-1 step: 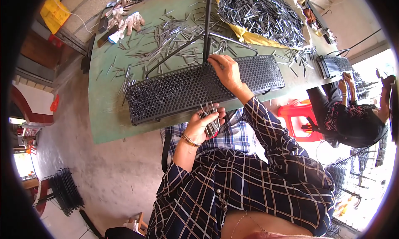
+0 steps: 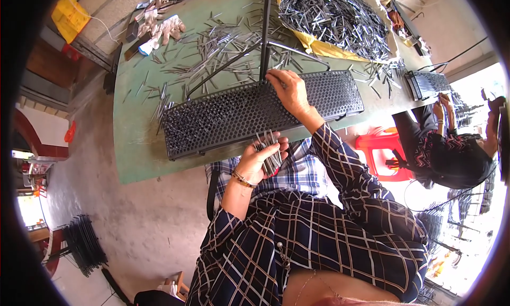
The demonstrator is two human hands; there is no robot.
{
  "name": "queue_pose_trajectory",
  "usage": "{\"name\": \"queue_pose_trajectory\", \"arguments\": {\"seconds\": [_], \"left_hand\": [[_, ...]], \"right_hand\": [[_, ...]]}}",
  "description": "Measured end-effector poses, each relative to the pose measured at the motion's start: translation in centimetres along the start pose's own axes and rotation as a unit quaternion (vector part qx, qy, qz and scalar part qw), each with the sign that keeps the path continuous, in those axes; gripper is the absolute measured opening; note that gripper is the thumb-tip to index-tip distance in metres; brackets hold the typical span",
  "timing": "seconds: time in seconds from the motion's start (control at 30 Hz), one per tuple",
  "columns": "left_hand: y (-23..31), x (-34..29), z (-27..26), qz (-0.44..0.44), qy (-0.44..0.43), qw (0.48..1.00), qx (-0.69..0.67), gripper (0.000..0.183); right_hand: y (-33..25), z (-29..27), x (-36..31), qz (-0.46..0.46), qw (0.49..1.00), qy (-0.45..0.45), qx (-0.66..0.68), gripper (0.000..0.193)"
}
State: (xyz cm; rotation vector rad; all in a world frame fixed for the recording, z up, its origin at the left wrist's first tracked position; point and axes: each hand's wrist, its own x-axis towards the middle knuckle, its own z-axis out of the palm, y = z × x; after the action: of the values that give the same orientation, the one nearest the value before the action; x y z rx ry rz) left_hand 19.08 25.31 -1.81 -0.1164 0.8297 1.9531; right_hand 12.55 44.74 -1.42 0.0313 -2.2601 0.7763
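**Left hand full of rods, right hand at the perforated rack**

Clock taken from the middle of the black perforated rack (image 2: 228, 117), which lies lengthwise before me on the green counter (image 2: 139, 160), along its near edge. Holes toward 9 o'clock look crowded with glinting tips; those toward 3 look open.

My left hand (image 2: 252, 164), at 6 o'clock, is closed around a bundle of thin metal rods (image 2: 272, 161), ends poking past my fingers, just off the rack's near edge. My right hand (image 2: 292, 96) lies over the rack, a little toward 1, fingertips bunched at its far side; whether they pinch a rod I cannot tell.

Black post (image 2: 265, 32) with slanting braces at 12, beyond the rack. Scattered rods (image 2: 215, 48) at 11. Big dark heap of rods (image 2: 332, 24) at 1, on yellow sheeting (image 2: 313, 44). Work gloves (image 2: 169, 30) at 10. A second rack (image 2: 429, 84) at 3, a co-worker's hands (image 2: 442, 108) beside it; red stool (image 2: 376, 143) nearer 4.
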Motion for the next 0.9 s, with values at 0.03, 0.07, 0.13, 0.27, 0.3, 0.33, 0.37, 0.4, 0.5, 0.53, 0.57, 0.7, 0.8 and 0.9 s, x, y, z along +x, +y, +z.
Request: {"name": "queue_pose_trajectory", "arguments": {"seconds": [0.03,0.07,0.13,0.27,0.3,0.33,0.37,0.4,0.5,0.53,0.57,0.7,0.8,0.9], "left_hand": [[0.0,0.0,0.0,0.000,0.000,1.000,0.000,0.030],[0.0,0.1,0.0,0.002,-0.001,1.000,0.009,0.030],[0.0,0.1,0.0,0.004,-0.001,1.000,0.018,0.030],[-0.1,0.2,-0.2,0.007,-0.005,1.000,0.022,0.030],[-0.2,0.2,-0.2,0.007,-0.005,1.000,0.023,0.029],[-0.2,0.2,-0.2,0.006,-0.005,1.000,0.022,0.029],[-0.2,0.1,-0.2,0.008,-0.005,0.999,0.032,0.029],[-0.2,0.1,-0.1,0.010,-0.005,0.999,0.041,0.029],[-0.1,-0.2,0.1,0.009,-0.004,0.999,0.041,0.028],[-0.1,-0.2,0.1,0.009,-0.004,0.999,0.041,0.028],[-0.1,-0.2,0.1,0.010,-0.005,0.999,0.041,0.028],[0.0,-0.2,-0.1,0.013,-0.006,0.999,0.039,0.029],[0.4,0.0,0.0,0.016,-0.013,0.999,0.042,0.030],[0.9,-0.3,0.1,0.037,-0.016,0.998,0.053,0.030]], "right_hand": [[0.0,-0.1,0.0,0.003,1.000,0.000,0.004,0.014],[0.0,-0.1,0.0,0.006,1.000,0.000,0.009,0.015],[0.3,0.2,-0.2,-0.008,1.000,-0.007,0.000,0.015],[0.4,0.3,-0.6,-0.023,0.999,-0.020,-0.010,0.013],[0.4,0.3,-0.5,-0.022,0.999,-0.021,-0.010,0.013],[0.3,0.2,-0.2,-0.046,0.999,-0.017,-0.013,0.013],[0.2,0.1,-0.1,-0.069,0.997,-0.013,-0.016,0.012],[0.1,0.1,-0.2,-0.068,0.997,-0.014,-0.016,0.012],[0.1,0.1,-0.2,-0.056,0.997,-0.045,-0.019,0.014],[0.2,0.3,-0.2,-0.035,0.997,-0.056,-0.025,0.013],[0.4,0.4,-0.3,-0.014,0.997,-0.068,-0.030,0.013],[0.4,0.6,-0.6,-0.019,0.997,-0.070,-0.036,0.013],[-0.5,-0.3,-0.6,-0.036,0.999,-0.021,-0.033,0.016],[-2.0,-1.6,-1.0,0.087,0.983,-0.100,0.124,0.022]]}}
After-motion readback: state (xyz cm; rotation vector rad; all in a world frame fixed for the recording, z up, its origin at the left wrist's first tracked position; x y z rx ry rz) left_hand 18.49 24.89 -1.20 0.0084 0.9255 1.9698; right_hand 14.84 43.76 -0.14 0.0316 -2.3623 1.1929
